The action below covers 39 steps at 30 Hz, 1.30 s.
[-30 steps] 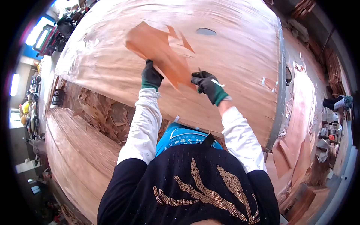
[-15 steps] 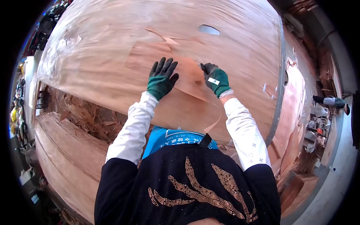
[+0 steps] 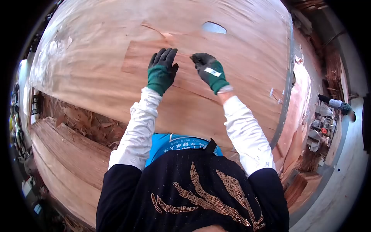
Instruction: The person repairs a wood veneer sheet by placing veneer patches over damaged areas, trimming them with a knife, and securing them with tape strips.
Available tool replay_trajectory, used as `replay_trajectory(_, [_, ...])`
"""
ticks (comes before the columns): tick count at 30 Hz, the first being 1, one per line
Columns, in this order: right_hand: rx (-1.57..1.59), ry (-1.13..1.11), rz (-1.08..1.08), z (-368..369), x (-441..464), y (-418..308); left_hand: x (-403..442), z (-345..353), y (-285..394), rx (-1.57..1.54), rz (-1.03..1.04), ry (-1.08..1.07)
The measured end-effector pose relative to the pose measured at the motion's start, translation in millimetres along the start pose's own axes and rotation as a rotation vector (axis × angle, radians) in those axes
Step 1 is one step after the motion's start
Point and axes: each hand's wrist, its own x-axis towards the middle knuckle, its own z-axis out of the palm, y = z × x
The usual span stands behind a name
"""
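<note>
Veneer, a thin reddish-brown wood piece with straight left edges [image 3: 135,58], lay flat on the broad pale-tan wood sheet [image 3: 235,77]. A second earlier both hands had carried it raised above that sheet; its being down meant carrying had given way to work on the surface. The left hand in its black-and-green glove [image 3: 161,70] was spread palm-down over it, fingers extended, grasping nothing. The right hand, gloved alike [image 3: 209,71], was nearby with bent fingers; whether they gripped anything, I could not tell. Beyond showed a pale oval hole [image 3: 214,27].
</note>
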Motion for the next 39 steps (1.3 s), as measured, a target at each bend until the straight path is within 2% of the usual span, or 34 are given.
replay_trajectory(3, [-0.184,0.010,-0.117,33.8,8.5,-12.3,-3.9,10.8,-9.1,-0.014,-0.106,-0.195])
replay_trajectory(7, [-0.343,-0.171,-0.138,48.4,17.5,-30.2,-1.5,7.7,-9.5,-0.145,-0.183,-0.238])
replay_trajectory(10, [-0.414,-0.198,-0.184,47.4,9.6,-23.5,2.9,4.4,-6.9,-0.135,-0.148,-0.269])
replay_trajectory(12, [-0.482,-0.212,-0.235,39.8,-1.0,-5.5,1.9,8.4,-6.4,0.046,-0.073,-0.332])
replay_trajectory(16, [-0.687,-0.382,-0.340,-2.4,-10.8,18.7,2.3,11.3,-3.1,0.310,-0.005,-0.465])
replay_trajectory(21, [-0.853,-0.590,-0.495,-58.0,9.3,72.8,3.9,10.7,0.4,0.309,-0.019,-0.484])
replay_trajectory(22, [-0.813,-0.697,-0.380,-75.4,15.9,69.2,4.0,9.6,1.0,0.311,-0.031,-0.497])
replay_trajectory(24, [-0.883,-0.682,-0.501,-101.7,26.5,72.5,3.8,8.5,0.0,0.309,0.000,-0.488])
replay_trajectory(27, [-0.300,-0.328,-0.564,-100.4,37.3,57.2,8.1,5.2,3.7,0.279,-0.043,-0.532])
replay_trajectory(28, [-0.207,-0.239,-0.558,-84.1,42.1,41.8,8.8,2.9,6.9,0.266,-0.073,-0.562])
replay_trajectory(29, [-0.331,-0.333,-0.503,-67.7,50.0,25.2,8.0,2.4,7.6,0.265,-0.072,-0.545])
replay_trajectory(33, [-0.777,-0.606,-0.542,3.9,74.5,-18.7,5.0,7.3,1.2,0.246,-0.039,-0.450])
replay_trajectory(35, [-0.738,-0.548,-0.628,24.0,75.6,-10.4,6.0,10.3,-2.9,0.197,-0.037,-0.428])
replay_trajectory(36, [-0.729,-0.529,-0.676,28.7,75.9,-8.3,9.1,14.0,-3.0,0.195,-0.162,-0.493])
replay_trajectory(39, [-0.734,-0.495,-0.752,37.7,78.5,-0.1,6.0,23.9,-10.1,0.086,-0.281,-0.430])
